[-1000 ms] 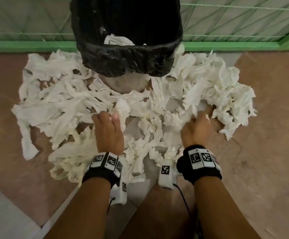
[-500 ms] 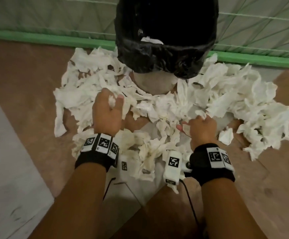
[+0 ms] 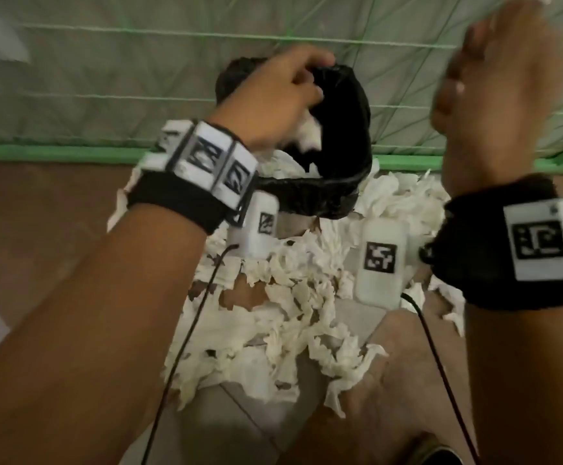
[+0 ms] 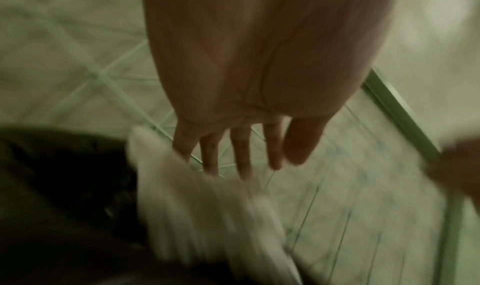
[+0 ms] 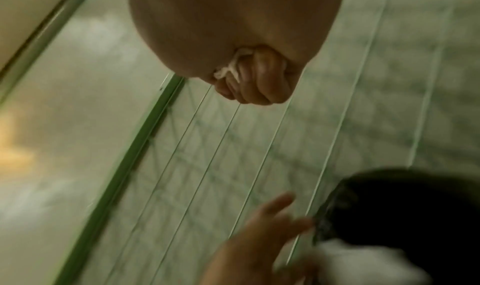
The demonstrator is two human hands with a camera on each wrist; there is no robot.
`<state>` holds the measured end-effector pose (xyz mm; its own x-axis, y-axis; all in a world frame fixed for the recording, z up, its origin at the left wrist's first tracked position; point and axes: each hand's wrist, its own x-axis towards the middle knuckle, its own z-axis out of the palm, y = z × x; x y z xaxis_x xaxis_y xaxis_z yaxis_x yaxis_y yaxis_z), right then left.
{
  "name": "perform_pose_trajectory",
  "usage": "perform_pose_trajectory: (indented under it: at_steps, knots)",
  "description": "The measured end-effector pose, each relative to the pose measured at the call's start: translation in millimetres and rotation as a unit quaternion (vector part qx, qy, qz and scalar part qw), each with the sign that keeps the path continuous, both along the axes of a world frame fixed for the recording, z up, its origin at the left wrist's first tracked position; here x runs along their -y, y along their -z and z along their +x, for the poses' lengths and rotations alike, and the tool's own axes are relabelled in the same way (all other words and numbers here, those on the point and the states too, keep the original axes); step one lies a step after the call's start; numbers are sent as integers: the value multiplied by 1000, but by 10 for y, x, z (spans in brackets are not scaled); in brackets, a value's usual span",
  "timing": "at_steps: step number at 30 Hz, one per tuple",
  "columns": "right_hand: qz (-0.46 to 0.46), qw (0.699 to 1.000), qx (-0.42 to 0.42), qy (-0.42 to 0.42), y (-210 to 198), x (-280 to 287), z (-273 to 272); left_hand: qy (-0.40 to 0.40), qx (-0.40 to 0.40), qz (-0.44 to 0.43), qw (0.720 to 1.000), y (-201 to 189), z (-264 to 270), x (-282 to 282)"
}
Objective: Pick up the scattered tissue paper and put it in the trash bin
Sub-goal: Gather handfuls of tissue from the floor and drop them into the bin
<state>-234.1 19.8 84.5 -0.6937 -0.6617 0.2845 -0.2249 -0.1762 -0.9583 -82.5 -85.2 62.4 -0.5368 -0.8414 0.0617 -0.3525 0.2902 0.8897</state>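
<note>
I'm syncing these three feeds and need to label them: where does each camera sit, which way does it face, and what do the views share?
Head: worn on the head, looking forward and down at the bin, the tissue on the floor, both forearms and wristbands.
Left wrist: looks along the left hand, fingers straight, a blurred tissue wad dropping past them.
Right wrist: looks along the right hand, fist curled round a tissue scrap.
Shared: all three show the bin's black liner and the green netting; the right wrist view also catches the left hand.

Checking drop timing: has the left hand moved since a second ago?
Yes. The left hand has risen from the tissue pile on the floor to the trash bin mouth, fingers open.
</note>
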Motion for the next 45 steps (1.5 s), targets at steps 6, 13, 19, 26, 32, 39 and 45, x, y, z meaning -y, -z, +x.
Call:
perform_pose_trajectory:
  at_steps: [6, 13, 19, 26, 32, 39, 45]
  knots:
    - [205, 943, -213, -152, 120, 288, 427, -328, -251, -37, 910, 604, 565, 11]
    - [120, 972, -34, 197, 931, -297, 110, -219, 196, 41, 955, 1976, 1032, -859]
    - [600, 794, -87, -33, 2304, -969, 376, -11, 447, 17, 895, 2447, 1088, -1488]
    - [592, 780, -183, -87, 2628, -1081, 596, -39, 320, 43, 946, 2515, 1124, -1425]
    - [534, 836, -109, -67, 2268, -955, 348, -83, 329, 15, 941, 2406, 1122, -1289]
    - [557, 820, -113, -58, 1702, -747, -33, -219, 160, 47, 961, 2254, 1186, -1110]
    - [442, 893, -80, -7, 1129, -614, -359, -263, 140, 22, 955, 1988, 1256, -920]
